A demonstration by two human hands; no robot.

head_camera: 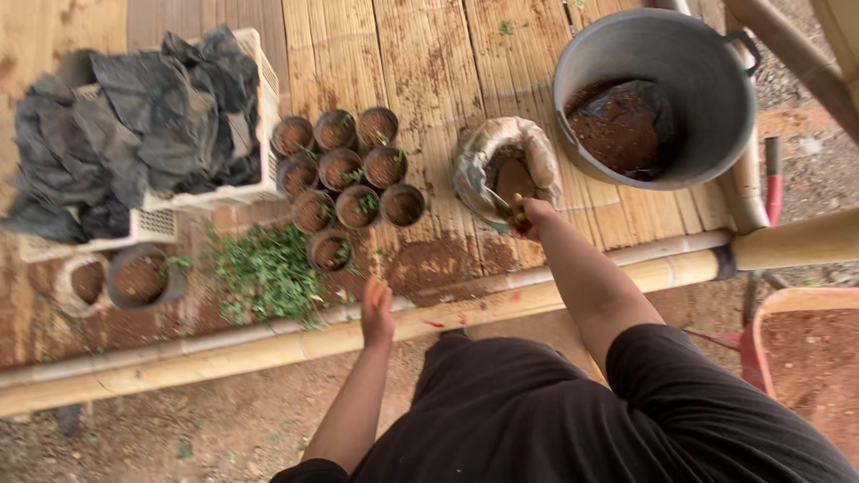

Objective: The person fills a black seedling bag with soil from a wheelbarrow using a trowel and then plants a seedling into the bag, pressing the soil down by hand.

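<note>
My right hand (530, 215) is closed round a small scoop (501, 202) — its handle in my fist, its long axis slanting up-left into the open sack (506, 165) of soil near the front edge of the bamboo table (429, 54). The scoop looks stiff and light; the sack looks soft and slumping, best gripped by its rolled rim. My left hand (377, 311) rests flat and empty on the front rail — beside the filled pots (344, 174) and the green seedlings (264, 273).

Soft, even daylight — faint shadows, slight blur, wide-angle edge distortion
</note>
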